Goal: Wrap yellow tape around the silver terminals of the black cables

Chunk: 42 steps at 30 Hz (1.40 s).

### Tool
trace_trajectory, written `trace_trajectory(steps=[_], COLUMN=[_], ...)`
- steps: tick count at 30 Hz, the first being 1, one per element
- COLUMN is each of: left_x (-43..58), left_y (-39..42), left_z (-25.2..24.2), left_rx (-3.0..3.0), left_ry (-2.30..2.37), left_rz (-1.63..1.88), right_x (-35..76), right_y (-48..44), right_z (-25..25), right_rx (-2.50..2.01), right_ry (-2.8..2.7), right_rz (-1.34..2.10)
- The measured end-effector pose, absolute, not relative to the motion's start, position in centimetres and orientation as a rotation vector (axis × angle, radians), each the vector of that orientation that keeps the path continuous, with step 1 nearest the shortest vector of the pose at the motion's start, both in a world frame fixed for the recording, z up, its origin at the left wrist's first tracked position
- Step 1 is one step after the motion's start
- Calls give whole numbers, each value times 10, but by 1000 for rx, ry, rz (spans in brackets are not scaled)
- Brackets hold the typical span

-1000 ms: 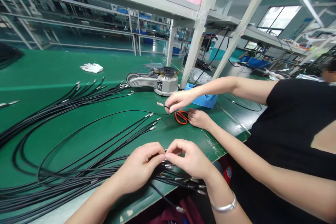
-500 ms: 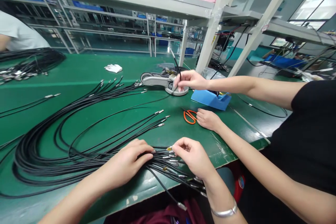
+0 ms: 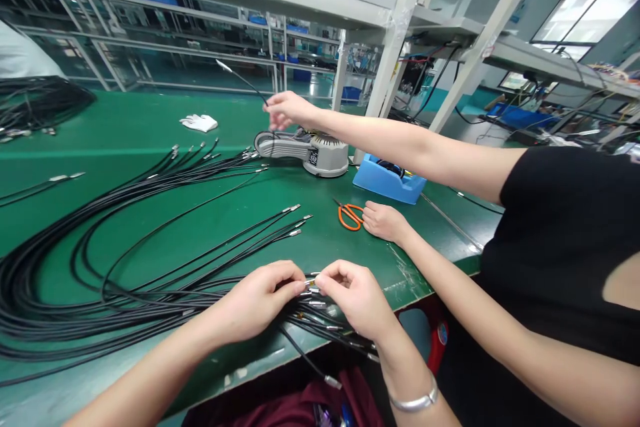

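Note:
My left hand (image 3: 265,300) is closed in a pinch on the metal-ended tip of a black cable, above the near edge of the bench. Right beside it, my right hand (image 3: 356,299) pinches the other side of that tip, where a small yellow piece (image 3: 311,282) shows between the fingertips. A silver bangle (image 3: 414,403) circles my right wrist. Under and around both hands spreads a bundle of black cables (image 3: 165,310) with silver connectors (image 3: 317,304), some hanging past the edge. My fingers partly hide the exact contact.
A co-worker's hand (image 3: 287,109) raises a cable over a grey round tape dispenser (image 3: 327,159); their other hand (image 3: 384,220) rests by orange-handled scissors (image 3: 351,217). A blue tape holder (image 3: 387,180) and a white glove (image 3: 199,123) lie on the green bench (image 3: 150,113).
My left hand has moved closer to my right, and their fingertips now nearly meet at the cable tip. The co-worker's raised hand has moved left with its cable. The view has shifted slightly.

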<state>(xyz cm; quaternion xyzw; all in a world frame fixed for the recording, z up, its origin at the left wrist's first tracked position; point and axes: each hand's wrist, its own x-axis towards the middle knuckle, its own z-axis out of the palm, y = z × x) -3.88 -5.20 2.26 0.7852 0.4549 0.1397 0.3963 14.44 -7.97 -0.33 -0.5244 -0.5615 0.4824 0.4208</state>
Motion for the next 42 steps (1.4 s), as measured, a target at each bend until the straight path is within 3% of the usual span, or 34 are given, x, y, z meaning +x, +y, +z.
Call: trace_trajectory(steps=[23,31,42], left_x=[-28,-28,-28], left_y=[-51,-47,-52], left_z=[12,18,8], left_rx=[2214,2074,2137], left_ry=[1099,1081,1105], left_rz=[311,285,346], right_x=[144,160,147], right_y=[-81,-72,-78], right_z=[-18,-13,-17], right_rx=[-1335,-1237,-1358], right_ry=[-1421,-1360,-1486], right_rz=[1167,1450,1174])
